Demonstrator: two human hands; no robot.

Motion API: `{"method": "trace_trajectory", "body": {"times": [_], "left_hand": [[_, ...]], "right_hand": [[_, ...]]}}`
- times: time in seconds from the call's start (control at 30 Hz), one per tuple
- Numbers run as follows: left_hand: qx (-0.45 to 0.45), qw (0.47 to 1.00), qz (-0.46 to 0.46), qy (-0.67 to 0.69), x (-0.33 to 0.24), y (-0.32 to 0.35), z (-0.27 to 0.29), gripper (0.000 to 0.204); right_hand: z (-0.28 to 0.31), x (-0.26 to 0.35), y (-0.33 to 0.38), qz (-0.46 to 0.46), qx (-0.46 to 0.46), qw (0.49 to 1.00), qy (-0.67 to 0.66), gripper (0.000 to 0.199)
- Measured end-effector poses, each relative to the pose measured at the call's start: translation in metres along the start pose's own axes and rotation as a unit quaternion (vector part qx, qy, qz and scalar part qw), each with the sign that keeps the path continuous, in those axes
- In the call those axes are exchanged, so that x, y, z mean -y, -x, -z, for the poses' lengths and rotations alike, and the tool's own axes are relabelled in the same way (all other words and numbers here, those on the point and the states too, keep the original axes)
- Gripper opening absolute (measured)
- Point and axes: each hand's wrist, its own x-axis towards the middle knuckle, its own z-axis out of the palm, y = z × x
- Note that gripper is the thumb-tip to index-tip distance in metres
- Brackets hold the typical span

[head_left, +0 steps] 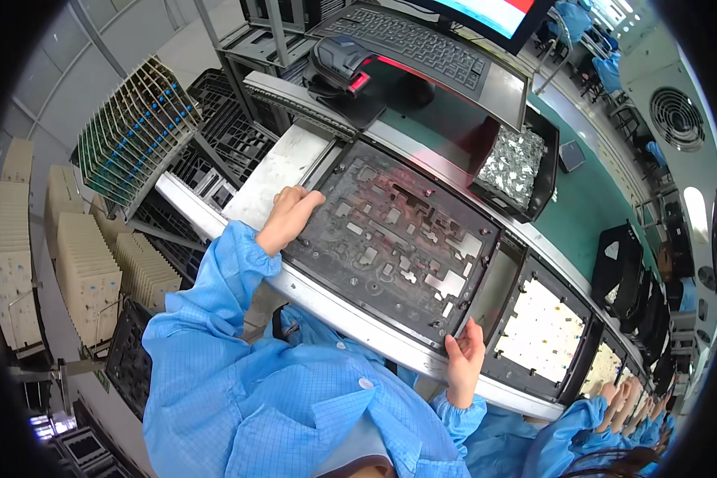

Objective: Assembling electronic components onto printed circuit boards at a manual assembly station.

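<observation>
A flat black carrier tray [374, 247] with many cut-outs lies on the metal rails in front of me, with no board on it. My left hand [289, 217] is closed on its left edge, thumb resting over the frame. At the tray's near right corner, my right hand [464, 360] grips the edge between thumb and fingers. Parts of the fingers on both hands are hidden. To the right, another black tray carries a pale board [542, 328] on the same rails.
A rack of upright green circuit boards [139, 135] stands at left, above stacks of beige boards [84, 271]. Behind the tray are a barcode scanner [341, 64], a keyboard [410, 44] and a black bin of small silvery pieces [514, 163]. Co-workers' hands [617, 402] are along the line at right.
</observation>
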Motion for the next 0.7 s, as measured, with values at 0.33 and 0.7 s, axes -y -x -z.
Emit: {"method": "trace_trajectory", "body": {"times": [0.33, 0.7], "left_hand": [[-0.381, 0.897, -0.141, -0.173, 0.048, -0.038, 0.091, 0.05], [-0.611, 0.765, 0.039, -0.201, 0.202, 0.002, 0.357, 0.061]], "right_hand": [[-0.003, 0.032, 0.02, 0.104, -0.097, 0.972, 0.189, 0.051], [-0.043, 0.044, 0.01, 0.153, -0.025, 0.982, 0.112, 0.043]]}}
